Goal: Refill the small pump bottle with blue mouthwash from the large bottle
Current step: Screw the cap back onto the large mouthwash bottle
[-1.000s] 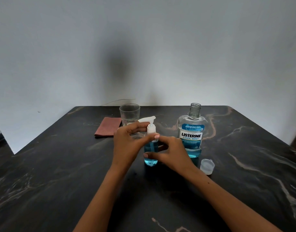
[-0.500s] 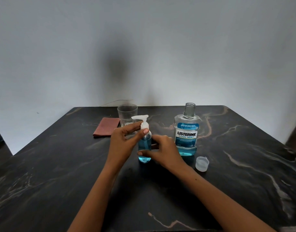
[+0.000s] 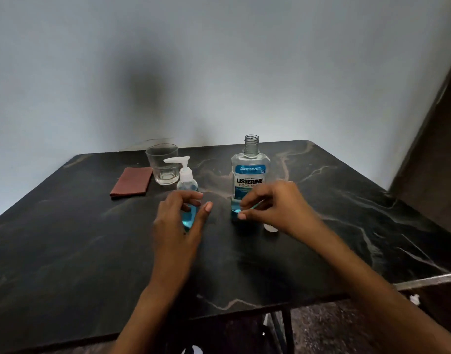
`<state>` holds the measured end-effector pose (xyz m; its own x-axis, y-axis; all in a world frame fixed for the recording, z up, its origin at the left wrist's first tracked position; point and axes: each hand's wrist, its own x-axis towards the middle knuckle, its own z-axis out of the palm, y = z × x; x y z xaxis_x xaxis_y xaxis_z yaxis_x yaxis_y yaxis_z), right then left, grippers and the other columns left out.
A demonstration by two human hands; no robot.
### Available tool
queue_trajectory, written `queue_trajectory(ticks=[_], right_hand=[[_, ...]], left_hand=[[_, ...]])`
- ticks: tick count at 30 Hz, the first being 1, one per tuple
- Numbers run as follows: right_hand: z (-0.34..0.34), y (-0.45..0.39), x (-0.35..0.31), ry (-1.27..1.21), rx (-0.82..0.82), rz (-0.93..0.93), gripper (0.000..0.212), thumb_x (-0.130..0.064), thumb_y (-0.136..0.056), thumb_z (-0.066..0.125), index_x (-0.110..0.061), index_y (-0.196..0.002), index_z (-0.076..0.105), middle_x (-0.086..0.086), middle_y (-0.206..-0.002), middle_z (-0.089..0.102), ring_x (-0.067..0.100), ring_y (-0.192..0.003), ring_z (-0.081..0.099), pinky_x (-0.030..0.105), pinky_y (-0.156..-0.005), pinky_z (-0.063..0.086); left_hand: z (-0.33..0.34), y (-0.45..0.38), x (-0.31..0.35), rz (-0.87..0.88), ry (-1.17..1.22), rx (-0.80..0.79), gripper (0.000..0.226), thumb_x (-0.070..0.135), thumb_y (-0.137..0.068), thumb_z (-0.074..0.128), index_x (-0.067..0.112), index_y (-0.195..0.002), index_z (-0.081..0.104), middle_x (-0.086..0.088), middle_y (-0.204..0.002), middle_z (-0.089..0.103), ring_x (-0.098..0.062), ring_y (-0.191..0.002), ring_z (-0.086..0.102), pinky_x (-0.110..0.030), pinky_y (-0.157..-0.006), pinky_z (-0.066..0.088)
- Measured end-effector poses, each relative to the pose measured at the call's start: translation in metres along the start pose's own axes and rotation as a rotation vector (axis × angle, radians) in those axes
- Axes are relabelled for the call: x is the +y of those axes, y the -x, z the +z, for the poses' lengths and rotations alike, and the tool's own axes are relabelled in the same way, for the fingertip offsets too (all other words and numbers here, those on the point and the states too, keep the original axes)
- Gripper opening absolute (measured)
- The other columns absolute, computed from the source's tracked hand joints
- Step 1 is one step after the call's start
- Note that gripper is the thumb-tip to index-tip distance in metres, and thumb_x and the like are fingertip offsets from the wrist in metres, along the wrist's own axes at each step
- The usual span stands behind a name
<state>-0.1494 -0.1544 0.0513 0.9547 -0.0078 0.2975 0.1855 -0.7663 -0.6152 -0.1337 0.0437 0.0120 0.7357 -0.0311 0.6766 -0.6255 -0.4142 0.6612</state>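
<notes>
The small pump bottle (image 3: 186,183) stands upright on the black marble table (image 3: 78,246), white pump head on, blue liquid in its lower part. My left hand (image 3: 178,218) hovers just in front of it, fingers relaxed and thumb out, gripping nothing. The large Listerine bottle (image 3: 250,172) stands uncapped to the right, with blue mouthwash low inside. My right hand (image 3: 275,205) hangs in front of its base, fingers loosely curled and empty. The bottle's clear cap (image 3: 270,228) lies on the table, mostly hidden behind my right hand.
An empty drinking glass (image 3: 163,163) stands behind the pump bottle. A folded reddish cloth (image 3: 132,184) lies to its left. The table's near edge (image 3: 244,311) and right edge drop to the floor; a grey wall rises behind.
Both hands have let go of the pump bottle and drawn back, the right one moving right to the large bottle. The view has pulled back.
</notes>
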Motion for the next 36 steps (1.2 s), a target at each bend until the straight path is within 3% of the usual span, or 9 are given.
queue_trajectory(ticks=[3, 6, 9, 11, 17, 26, 30, 33, 36], right_hand=[[-0.021, 0.017, 0.022, 0.071, 0.153, 0.089, 0.024, -0.04, -0.061, 0.085, -0.029, -0.076, 0.071, -0.015, -0.073, 0.07, -0.001, -0.067, 0.067, 0.03, -0.07, 0.059], [-0.027, 0.024, 0.038, 0.188, 0.175, 0.179, 0.04, -0.058, -0.054, 0.082, -0.033, -0.08, 0.066, -0.02, -0.073, 0.065, -0.003, -0.072, 0.065, 0.026, -0.065, 0.055], [-0.018, 0.025, 0.048, 0.274, 0.077, 0.231, 0.06, -0.066, -0.047, 0.079, -0.031, -0.094, 0.064, -0.017, -0.088, 0.066, 0.001, -0.082, 0.064, 0.027, -0.071, 0.055], [-0.012, 0.023, 0.052, 0.293, 0.049, 0.23, 0.064, -0.067, -0.047, 0.078, -0.031, -0.096, 0.063, -0.016, -0.09, 0.067, 0.002, -0.082, 0.063, 0.028, -0.073, 0.055], [-0.004, 0.015, 0.059, 0.266, 0.084, 0.204, 0.042, -0.052, -0.057, 0.081, -0.027, -0.088, 0.066, -0.013, -0.082, 0.071, 0.001, -0.077, 0.065, 0.027, -0.071, 0.055], [-0.046, -0.028, 0.039, -0.229, 0.397, -0.042, 0.033, -0.002, -0.066, 0.079, -0.021, -0.09, 0.067, -0.001, -0.099, 0.069, 0.006, -0.088, 0.068, 0.021, -0.076, 0.058], [-0.065, -0.051, 0.023, -0.069, 0.356, -0.194, 0.037, -0.002, -0.07, 0.077, -0.016, -0.102, 0.063, 0.002, -0.107, 0.065, 0.007, -0.089, 0.065, 0.013, -0.073, 0.055], [-0.077, -0.063, 0.011, 0.065, 0.269, -0.291, 0.034, -0.002, -0.073, 0.074, -0.016, -0.101, 0.06, -0.002, -0.104, 0.064, 0.009, -0.091, 0.065, 0.022, -0.075, 0.056], [-0.085, -0.072, 0.0, 0.168, 0.17, -0.371, 0.033, 0.003, -0.075, 0.072, -0.013, -0.103, 0.066, 0.0, -0.106, 0.064, 0.011, -0.095, 0.064, 0.028, -0.076, 0.057]], left_hand=[[0.015, -0.002, 0.016, 0.043, 0.05, -0.093, 0.032, 0.042, -0.083, 0.056, 0.022, -0.108, 0.057, 0.005, -0.108, 0.06, -0.005, -0.094, 0.054, -0.004, -0.076, 0.037], [0.032, -0.016, 0.025, 0.036, 0.086, -0.118, 0.046, 0.029, -0.089, 0.06, 0.021, -0.132, 0.047, 0.0, -0.126, 0.055, -0.007, -0.107, 0.051, -0.01, -0.086, 0.04], [0.05, -0.033, 0.027, -0.004, 0.11, -0.137, 0.059, 0.028, -0.092, 0.057, 0.02, -0.144, 0.03, -0.006, -0.145, 0.04, -0.017, -0.132, 0.039, -0.039, -0.106, 0.04], [0.061, -0.044, 0.023, -0.043, 0.105, -0.162, 0.065, 0.032, -0.091, 0.057, 0.02, -0.147, 0.025, -0.007, -0.151, 0.032, -0.021, -0.139, 0.031, -0.047, -0.111, 0.033], [0.079, -0.059, 0.009, -0.045, 0.104, -0.208, 0.054, 0.039, -0.087, 0.06, 0.026, -0.136, 0.042, -0.004, -0.139, 0.044, -0.02, -0.131, 0.039, -0.045, -0.107, 0.038], [0.085, -0.068, -0.002, 0.055, 0.155, -0.123, 0.031, 0.027, -0.089, 0.06, 0.02, -0.119, 0.056, 0.001, -0.117, 0.059, -0.011, -0.109, 0.053, -0.037, -0.092, 0.049], [0.089, -0.069, -0.008, 0.064, 0.101, -0.119, 0.033, 0.034, -0.09, 0.058, 0.024, -0.121, 0.056, 0.001, -0.119, 0.058, -0.007, -0.11, 0.049, -0.029, -0.09, 0.048], [0.09, -0.068, -0.01, 0.061, 0.081, -0.117, 0.033, 0.035, -0.09, 0.057, 0.026, -0.121, 0.057, 0.003, -0.12, 0.058, -0.003, -0.109, 0.047, -0.011, -0.084, 0.04], [0.089, -0.068, -0.011, 0.048, 0.099, -0.104, 0.032, 0.036, -0.09, 0.058, 0.026, -0.12, 0.058, 0.007, -0.116, 0.058, -0.003, -0.109, 0.047, -0.008, -0.083, 0.037]])
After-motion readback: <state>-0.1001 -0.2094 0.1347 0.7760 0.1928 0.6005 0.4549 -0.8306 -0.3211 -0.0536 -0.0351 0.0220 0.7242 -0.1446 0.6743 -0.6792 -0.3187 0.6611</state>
